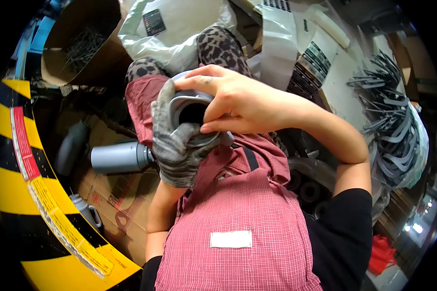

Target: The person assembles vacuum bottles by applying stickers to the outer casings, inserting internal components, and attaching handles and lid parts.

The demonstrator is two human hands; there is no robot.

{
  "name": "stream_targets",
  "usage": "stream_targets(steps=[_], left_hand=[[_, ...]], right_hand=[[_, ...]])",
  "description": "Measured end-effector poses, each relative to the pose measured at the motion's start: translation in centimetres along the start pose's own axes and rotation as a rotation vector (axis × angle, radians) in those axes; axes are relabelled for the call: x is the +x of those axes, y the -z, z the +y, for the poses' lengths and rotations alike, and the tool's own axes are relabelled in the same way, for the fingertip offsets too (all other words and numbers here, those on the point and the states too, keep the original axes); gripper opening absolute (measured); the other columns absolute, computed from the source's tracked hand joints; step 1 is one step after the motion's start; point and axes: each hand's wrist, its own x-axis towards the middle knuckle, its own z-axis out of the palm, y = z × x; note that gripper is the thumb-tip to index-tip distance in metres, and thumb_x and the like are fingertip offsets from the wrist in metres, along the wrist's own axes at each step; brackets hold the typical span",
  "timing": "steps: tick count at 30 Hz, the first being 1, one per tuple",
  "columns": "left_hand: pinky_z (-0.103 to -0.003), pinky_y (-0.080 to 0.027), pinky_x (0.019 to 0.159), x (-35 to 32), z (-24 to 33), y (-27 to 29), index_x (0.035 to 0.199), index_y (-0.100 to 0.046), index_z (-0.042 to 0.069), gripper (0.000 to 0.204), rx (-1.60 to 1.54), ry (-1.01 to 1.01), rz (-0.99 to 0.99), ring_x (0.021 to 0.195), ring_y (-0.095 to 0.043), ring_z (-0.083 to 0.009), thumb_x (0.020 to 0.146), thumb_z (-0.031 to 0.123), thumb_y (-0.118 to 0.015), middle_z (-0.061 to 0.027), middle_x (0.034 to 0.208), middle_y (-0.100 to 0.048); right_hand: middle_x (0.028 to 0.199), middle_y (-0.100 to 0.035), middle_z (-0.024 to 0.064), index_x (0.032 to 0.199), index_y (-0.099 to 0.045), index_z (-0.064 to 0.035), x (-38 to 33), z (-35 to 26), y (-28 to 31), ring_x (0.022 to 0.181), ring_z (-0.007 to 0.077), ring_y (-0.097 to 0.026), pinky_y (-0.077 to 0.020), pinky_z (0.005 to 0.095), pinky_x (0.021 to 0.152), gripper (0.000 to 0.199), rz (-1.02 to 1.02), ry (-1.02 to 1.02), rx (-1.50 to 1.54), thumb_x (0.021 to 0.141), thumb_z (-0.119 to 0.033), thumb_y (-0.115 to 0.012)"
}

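Over my lap I hold a grey cylindrical plastic container point(188, 98) with its round, dark opening facing up. My left hand point(174, 153), in a striped grey knit glove, wraps round its near left side. My bare right hand point(245, 102) reaches across from the right. Its fingers bend over the far rim, and the thumb presses at the edge of the opening. Whether a small part sits between those right fingers cannot be seen. Beside my gloved hand lies a grey cylindrical bottle point(119, 157) on its side.
Left of me are cardboard point(114, 194), a grey container with a handle point(86, 208) and a yellow-black striped edge point(14, 189). Ahead stand a carton of thin dark pieces point(85, 46) and a white plastic bag point(179, 24). Grey strap-like parts point(393, 131) fill a bag at right.
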Motion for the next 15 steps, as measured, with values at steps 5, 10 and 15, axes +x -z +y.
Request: stream_targets(steps=[5, 10, 15], left_hand=[[-0.058, -0.039, 0.109, 0.1, -0.8, 0.2, 0.118, -0.069, 0.013, 0.049, 0.126, -0.396, 0.222, 0.125, -0.057, -0.0410, 0.074, 0.025, -0.087, -0.0173, 0.138, -0.058], [-0.054, -0.044, 0.105, 1.4, -3.2, 10.5, 0.120, -0.068, 0.012, 0.046, 0.264, -0.467, 0.389, 0.121, -0.060, -0.0395, 0.079, 0.027, -0.083, -0.0170, 0.133, -0.061], [-0.041, -0.051, 0.101, 9.0, -7.7, 16.0, 0.126, -0.065, 0.008, 0.041, 0.184, -0.259, 0.011, 0.116, -0.063, -0.0298, 0.092, 0.032, -0.072, -0.0134, 0.123, -0.067]], right_hand=[[0.138, -0.060, 0.0181, 0.106, -0.076, 0.0002, -3.5, -0.9, -0.3, 0.132, 0.0300, -0.053, -0.0372, 0.0414, 0.112, 0.021, 0.375, -0.218, 0.586, 0.098, -0.014, -0.063], [0.126, -0.065, 0.0135, 0.122, -0.067, -0.0053, -18.9, 4.8, 4.0, 0.120, 0.0290, -0.056, -0.0416, 0.0401, 0.104, 0.035, 0.892, -0.741, -0.599, 0.095, -0.027, -0.068], [0.133, -0.061, 0.0130, 0.143, -0.052, -0.0122, -26.8, 12.7, 5.5, 0.126, 0.0326, -0.048, -0.0338, 0.0436, 0.110, 0.071, 0.899, -1.064, -0.908, 0.083, -0.039, -0.080]])
